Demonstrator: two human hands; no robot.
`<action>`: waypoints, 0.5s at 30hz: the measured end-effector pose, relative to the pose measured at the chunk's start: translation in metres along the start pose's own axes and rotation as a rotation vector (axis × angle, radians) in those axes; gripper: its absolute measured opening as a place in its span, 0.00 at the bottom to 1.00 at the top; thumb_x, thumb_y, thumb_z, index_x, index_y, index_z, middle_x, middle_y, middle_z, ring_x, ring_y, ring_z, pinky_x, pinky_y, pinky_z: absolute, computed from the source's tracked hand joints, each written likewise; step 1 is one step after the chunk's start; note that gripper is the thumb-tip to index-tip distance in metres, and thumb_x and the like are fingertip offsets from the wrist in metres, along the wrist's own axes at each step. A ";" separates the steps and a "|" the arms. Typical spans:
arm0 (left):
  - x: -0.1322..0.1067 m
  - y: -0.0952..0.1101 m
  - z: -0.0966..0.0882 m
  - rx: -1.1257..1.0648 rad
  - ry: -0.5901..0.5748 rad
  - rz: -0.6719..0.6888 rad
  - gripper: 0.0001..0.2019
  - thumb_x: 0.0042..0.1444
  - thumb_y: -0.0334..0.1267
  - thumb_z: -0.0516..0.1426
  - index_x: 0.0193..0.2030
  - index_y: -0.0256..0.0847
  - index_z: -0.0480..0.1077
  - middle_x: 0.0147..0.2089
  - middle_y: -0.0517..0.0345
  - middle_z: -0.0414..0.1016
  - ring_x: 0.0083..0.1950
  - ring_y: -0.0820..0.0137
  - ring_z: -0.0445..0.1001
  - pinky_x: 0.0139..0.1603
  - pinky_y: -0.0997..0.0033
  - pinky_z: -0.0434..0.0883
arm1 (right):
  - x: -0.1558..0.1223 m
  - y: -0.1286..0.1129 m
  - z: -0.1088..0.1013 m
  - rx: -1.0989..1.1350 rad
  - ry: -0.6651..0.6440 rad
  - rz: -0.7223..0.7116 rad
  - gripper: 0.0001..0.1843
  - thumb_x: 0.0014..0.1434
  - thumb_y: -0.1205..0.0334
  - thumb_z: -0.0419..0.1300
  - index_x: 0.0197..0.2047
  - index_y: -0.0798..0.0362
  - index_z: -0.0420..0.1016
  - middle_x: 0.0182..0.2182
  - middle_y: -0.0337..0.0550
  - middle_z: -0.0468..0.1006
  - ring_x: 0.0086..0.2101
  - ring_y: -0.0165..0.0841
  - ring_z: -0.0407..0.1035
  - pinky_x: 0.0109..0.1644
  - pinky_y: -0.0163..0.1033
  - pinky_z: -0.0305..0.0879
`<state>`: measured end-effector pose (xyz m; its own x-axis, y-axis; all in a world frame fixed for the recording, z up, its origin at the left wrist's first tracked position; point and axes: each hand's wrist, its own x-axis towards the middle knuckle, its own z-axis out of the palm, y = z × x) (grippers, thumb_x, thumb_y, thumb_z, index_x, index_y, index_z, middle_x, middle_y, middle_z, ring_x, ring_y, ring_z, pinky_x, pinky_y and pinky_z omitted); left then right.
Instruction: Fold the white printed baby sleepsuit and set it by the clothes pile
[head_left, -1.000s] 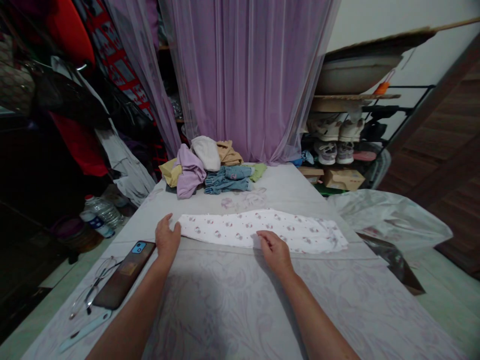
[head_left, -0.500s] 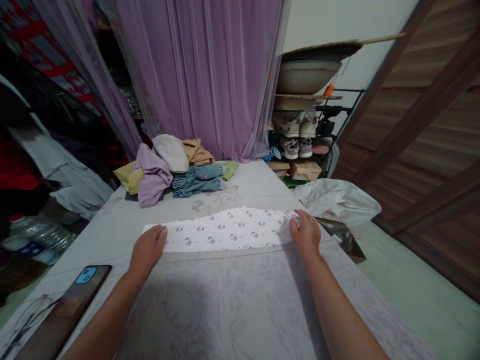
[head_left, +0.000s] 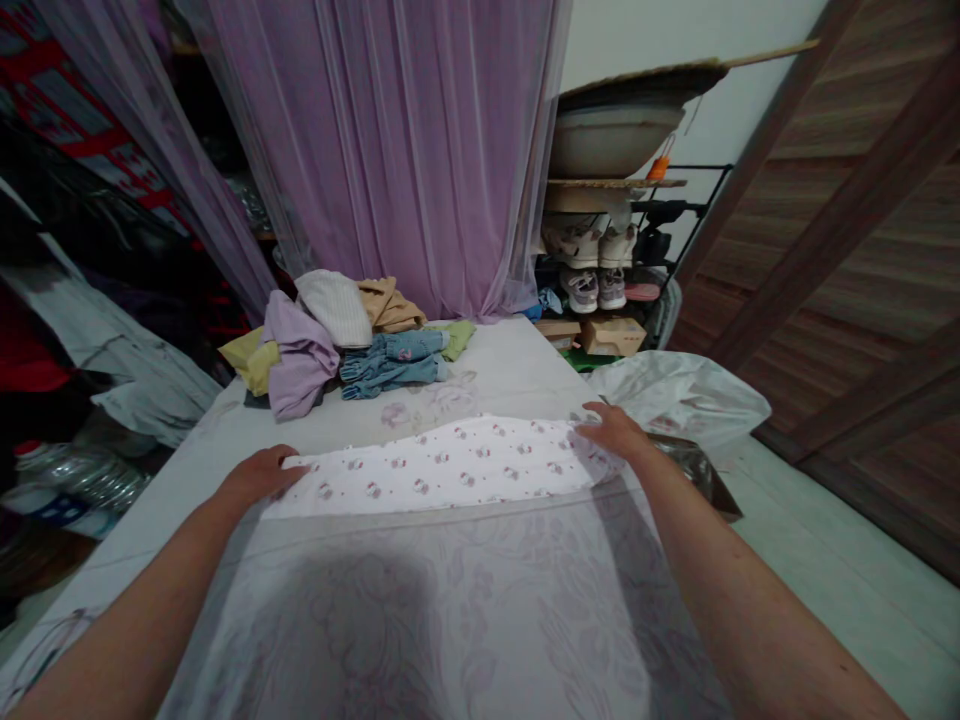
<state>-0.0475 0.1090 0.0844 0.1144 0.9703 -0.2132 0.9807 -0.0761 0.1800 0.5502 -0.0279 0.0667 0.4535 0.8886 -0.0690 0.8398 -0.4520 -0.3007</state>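
At 9 o'clock in the head view, a clear plastic water bottle (head_left: 82, 480) is seen lying low beside the bed, dim and partly blurred. Nearby, a left hand (head_left: 259, 475) is laid at about 10 o'clock on the left end of a white printed cloth (head_left: 442, 470), with the fingers extended and the palm turned down. The cloth, dotted with small pink motifs, is spread flat across the middle of a pale floral bed sheet (head_left: 480, 375), and its near edge is bordered by a straight crease in the sheet. Higher up, at 11 to 12 o'clock, a heap of clothes is arranged from left to right: a yellow garment (head_left: 247, 360), a lilac garment (head_left: 300, 355), a white knit (head_left: 335, 308), a tan garment (head_left: 382, 305), folded-over blue jeans (head_left: 390, 365) and a green garment (head_left: 454, 338). A sheer lilac curtain (head_left: 375, 150) is hung behind them. The right hand (head_left: 615, 430) is placed at about 2 o'clock on the far right end of the cloth, well apart from the left hand; whether the cloth is gripped there cannot be told. At 1 o'clock, sneakers (head_left: 592, 260) are stored on a metal rack, and at 2 o'clock a white plastic bag (head_left: 682, 395) is seen just beyond the bed's edge.
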 end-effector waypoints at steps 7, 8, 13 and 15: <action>0.006 0.005 -0.016 -0.092 -0.087 0.016 0.23 0.34 0.57 0.57 0.33 0.44 0.70 0.38 0.50 0.80 0.43 0.55 0.78 0.41 0.65 0.72 | 0.019 -0.034 0.000 -0.069 -0.141 -0.282 0.23 0.49 0.56 0.65 0.50 0.47 0.80 0.50 0.45 0.81 0.49 0.41 0.74 0.52 0.39 0.67; 0.006 0.008 -0.017 -0.121 -0.095 0.015 0.24 0.32 0.57 0.58 0.34 0.44 0.70 0.38 0.50 0.80 0.43 0.55 0.78 0.41 0.66 0.72 | 0.020 -0.045 0.001 -0.067 -0.152 -0.324 0.22 0.51 0.54 0.64 0.50 0.47 0.80 0.50 0.44 0.80 0.49 0.40 0.74 0.52 0.39 0.66; 0.000 0.011 -0.019 -0.299 -0.216 -0.101 0.30 0.29 0.59 0.60 0.38 0.41 0.71 0.33 0.53 0.78 0.35 0.60 0.76 0.31 0.68 0.70 | 0.023 -0.096 0.013 -0.023 -0.332 -0.432 0.18 0.50 0.58 0.62 0.45 0.47 0.82 0.42 0.43 0.83 0.41 0.37 0.76 0.44 0.36 0.67; -0.004 0.008 -0.019 -0.385 -0.277 -0.123 0.29 0.30 0.60 0.61 0.36 0.42 0.72 0.31 0.55 0.76 0.33 0.62 0.75 0.29 0.69 0.69 | 0.026 -0.105 0.014 -0.037 -0.373 -0.416 0.14 0.46 0.61 0.64 0.38 0.49 0.83 0.35 0.42 0.84 0.36 0.37 0.76 0.40 0.36 0.66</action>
<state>-0.0431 0.1085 0.1052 0.0905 0.8654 -0.4928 0.8658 0.1762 0.4684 0.4696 0.0433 0.0833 -0.0490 0.9571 -0.2857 0.9383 -0.0539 -0.3417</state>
